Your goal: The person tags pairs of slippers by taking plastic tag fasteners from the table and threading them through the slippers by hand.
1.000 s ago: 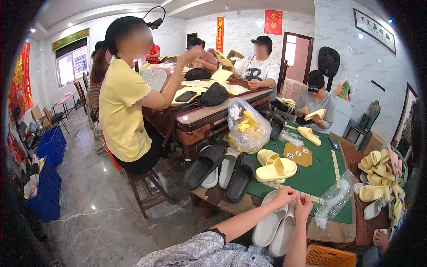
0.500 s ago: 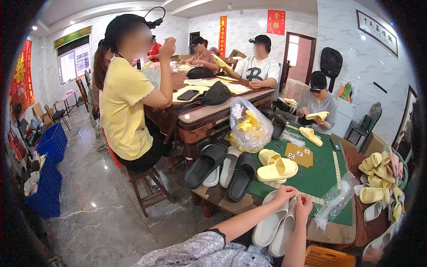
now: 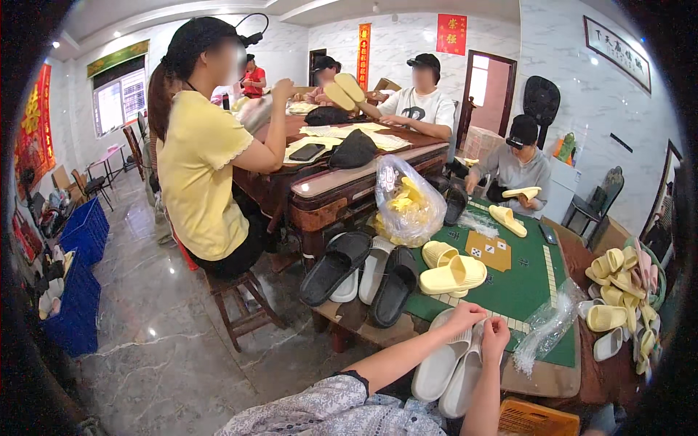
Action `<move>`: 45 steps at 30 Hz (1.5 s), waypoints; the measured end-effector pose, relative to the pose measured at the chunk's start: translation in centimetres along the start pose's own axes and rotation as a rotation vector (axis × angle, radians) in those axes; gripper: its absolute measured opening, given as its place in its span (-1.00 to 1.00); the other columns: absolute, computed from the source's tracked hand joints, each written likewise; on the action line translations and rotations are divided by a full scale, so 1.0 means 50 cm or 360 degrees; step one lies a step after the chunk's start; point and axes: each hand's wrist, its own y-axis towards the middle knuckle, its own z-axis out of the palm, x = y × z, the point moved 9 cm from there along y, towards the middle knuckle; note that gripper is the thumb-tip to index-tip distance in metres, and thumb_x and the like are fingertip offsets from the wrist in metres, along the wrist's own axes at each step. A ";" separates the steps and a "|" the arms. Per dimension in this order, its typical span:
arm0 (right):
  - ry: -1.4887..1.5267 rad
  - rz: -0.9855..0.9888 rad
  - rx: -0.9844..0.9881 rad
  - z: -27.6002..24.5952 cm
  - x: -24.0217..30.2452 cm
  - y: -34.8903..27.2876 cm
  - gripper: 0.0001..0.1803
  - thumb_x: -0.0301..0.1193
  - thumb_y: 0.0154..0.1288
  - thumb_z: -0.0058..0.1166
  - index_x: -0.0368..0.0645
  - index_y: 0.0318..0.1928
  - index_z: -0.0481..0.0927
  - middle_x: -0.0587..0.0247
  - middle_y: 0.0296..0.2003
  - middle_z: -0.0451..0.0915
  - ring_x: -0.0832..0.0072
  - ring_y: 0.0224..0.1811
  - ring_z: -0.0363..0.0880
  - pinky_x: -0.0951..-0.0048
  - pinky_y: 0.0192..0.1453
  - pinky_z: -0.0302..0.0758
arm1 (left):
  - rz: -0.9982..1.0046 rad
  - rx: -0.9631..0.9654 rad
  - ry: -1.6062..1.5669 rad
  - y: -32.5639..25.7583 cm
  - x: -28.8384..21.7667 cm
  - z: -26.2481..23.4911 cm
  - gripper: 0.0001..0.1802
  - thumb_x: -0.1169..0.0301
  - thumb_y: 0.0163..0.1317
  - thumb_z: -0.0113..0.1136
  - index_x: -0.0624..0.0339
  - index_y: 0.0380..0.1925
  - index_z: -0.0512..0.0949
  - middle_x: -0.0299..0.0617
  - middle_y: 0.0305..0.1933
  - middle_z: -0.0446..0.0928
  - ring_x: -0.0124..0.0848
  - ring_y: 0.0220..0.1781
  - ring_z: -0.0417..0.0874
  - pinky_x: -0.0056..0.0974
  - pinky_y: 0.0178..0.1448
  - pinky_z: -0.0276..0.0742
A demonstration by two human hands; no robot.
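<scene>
A pair of white slippers lies side by side at the table's near edge, between my forearms. Over their far ends my left hand is closed in a pinch, fingertips pressed together. Close to its right, my right hand pinches too, beside the strap of the right-hand slipper. Whatever is between the fingertips is too small to make out. Just beyond my hands rests a stack of yellow slippers. Right of them, a bundle of thin clear plastic strands spreads over a clear bag.
Black slippers overhang the table's left edge, near a bag of yellow pieces. A pile of slippers fills the right side. An orange crate stands below. A person in yellow sits left; one in grey works opposite.
My hands stay almost where they were. The person in yellow has lowered the raised hand. Across the table, the person in grey has moved one hand left, away from the yellow slipper.
</scene>
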 end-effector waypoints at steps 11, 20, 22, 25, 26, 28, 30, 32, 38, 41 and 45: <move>0.0072 0.0099 -0.0014 -0.005 0.003 -0.005 -0.93 -0.53 0.18 0.10 -0.25 -0.43 0.52 0.42 -0.56 0.46 0.69 -0.54 0.34 0.58 -0.46 0.31 | 0.0004 0.0135 -0.0093 0.022 0.038 0.019 -0.83 0.39 0.10 0.30 0.27 -0.35 0.69 -0.29 -0.37 0.65 -0.56 -0.32 0.58 -0.39 -0.21 0.51; -0.0082 0.0077 -0.0037 -0.007 0.004 -0.002 -0.91 -0.51 0.19 0.12 -0.27 -0.41 0.52 0.40 -0.55 0.48 0.67 -0.52 0.35 0.57 -0.41 0.35 | -0.0016 0.0154 0.0083 0.013 0.022 0.020 -0.78 0.36 0.15 0.27 0.28 -0.28 0.67 -0.30 -0.39 0.63 -0.55 -0.32 0.56 -0.37 -0.20 0.49; -0.0061 0.0064 -0.0035 -0.006 0.003 0.000 -0.91 -0.50 0.20 0.12 -0.26 -0.40 0.52 0.40 -0.55 0.48 0.68 -0.51 0.36 0.57 -0.41 0.35 | -0.0045 0.0094 0.0057 0.011 0.025 0.016 -0.77 0.35 0.16 0.26 0.27 -0.25 0.67 -0.29 -0.34 0.64 -0.54 -0.27 0.57 -0.38 -0.15 0.49; -0.0077 0.0058 -0.0035 0.005 0.021 -0.004 -0.91 -0.49 0.21 0.11 -0.25 -0.40 0.52 0.41 -0.54 0.47 0.68 -0.51 0.36 0.57 -0.40 0.35 | 0.0013 0.0032 -0.0121 0.010 0.035 0.002 -0.77 0.35 0.20 0.23 0.28 -0.23 0.65 -0.27 -0.26 0.65 -0.52 -0.22 0.58 -0.38 -0.10 0.50; -0.0037 0.0085 -0.0014 0.011 0.027 -0.006 -0.90 -0.48 0.22 0.11 -0.25 -0.39 0.52 0.41 -0.54 0.47 0.68 -0.50 0.36 0.58 -0.39 0.36 | -0.0015 0.0014 -0.0190 0.014 0.045 -0.004 -0.77 0.36 0.22 0.22 0.29 -0.23 0.65 -0.25 -0.24 0.65 -0.52 -0.20 0.59 -0.38 -0.08 0.50; -0.0068 0.0099 -0.0027 0.000 0.025 -0.003 -0.90 -0.48 0.22 0.11 -0.26 -0.38 0.52 0.41 -0.53 0.48 0.67 -0.50 0.36 0.58 -0.39 0.36 | -0.0024 0.0023 -0.0162 0.013 0.036 0.005 -0.77 0.38 0.22 0.22 0.31 -0.22 0.64 -0.24 -0.24 0.65 -0.52 -0.20 0.59 -0.39 -0.07 0.51; -0.0093 0.0110 -0.0032 -0.006 0.018 -0.002 -0.89 -0.47 0.22 0.12 -0.26 -0.38 0.52 0.41 -0.52 0.48 0.67 -0.50 0.36 0.58 -0.38 0.36 | -0.0093 0.0044 -0.0182 0.014 0.035 0.013 -0.78 0.39 0.21 0.23 0.30 -0.21 0.64 -0.25 -0.25 0.65 -0.53 -0.21 0.59 -0.39 -0.09 0.51; -0.0026 0.0157 -0.0007 -0.005 0.003 0.002 -0.89 -0.47 0.23 0.12 -0.27 -0.37 0.52 0.41 -0.52 0.49 0.67 -0.48 0.37 0.58 -0.37 0.36 | -0.0058 0.0031 -0.0096 0.015 0.024 0.010 -0.77 0.39 0.21 0.23 0.31 -0.20 0.64 -0.25 -0.24 0.65 -0.54 -0.21 0.59 -0.39 -0.10 0.51; 0.0078 0.0166 -0.0020 0.003 0.005 -0.001 -0.89 -0.47 0.24 0.10 -0.26 -0.37 0.52 0.41 -0.50 0.49 0.68 -0.46 0.36 0.59 -0.35 0.36 | 0.0252 -0.0142 0.0103 -0.004 -0.018 -0.014 -0.81 0.40 0.21 0.23 0.27 -0.23 0.64 -0.23 -0.28 0.62 -0.49 -0.25 0.59 -0.38 -0.15 0.51; 0.0131 0.0155 -0.0188 -0.032 -0.043 0.004 -0.89 -0.47 0.25 0.09 -0.26 -0.36 0.52 0.41 -0.48 0.49 0.68 -0.44 0.36 0.58 -0.33 0.36 | 0.0988 -0.0458 0.0612 -0.085 -0.179 -0.003 -0.86 0.45 0.15 0.22 0.20 -0.27 0.62 -0.14 -0.25 0.56 -0.32 -0.27 0.60 -0.31 -0.22 0.52; 0.0340 0.0142 -0.0275 -0.036 -0.062 0.006 -0.89 -0.45 0.29 0.08 -0.24 -0.34 0.51 0.43 -0.43 0.46 0.66 -0.38 0.34 0.57 -0.25 0.35 | 0.1115 -0.0353 0.0905 -0.198 -0.266 0.009 -0.83 0.43 0.09 0.26 0.10 -0.27 0.63 -0.18 -0.42 0.60 -0.26 -0.46 0.61 -0.22 -0.36 0.52</move>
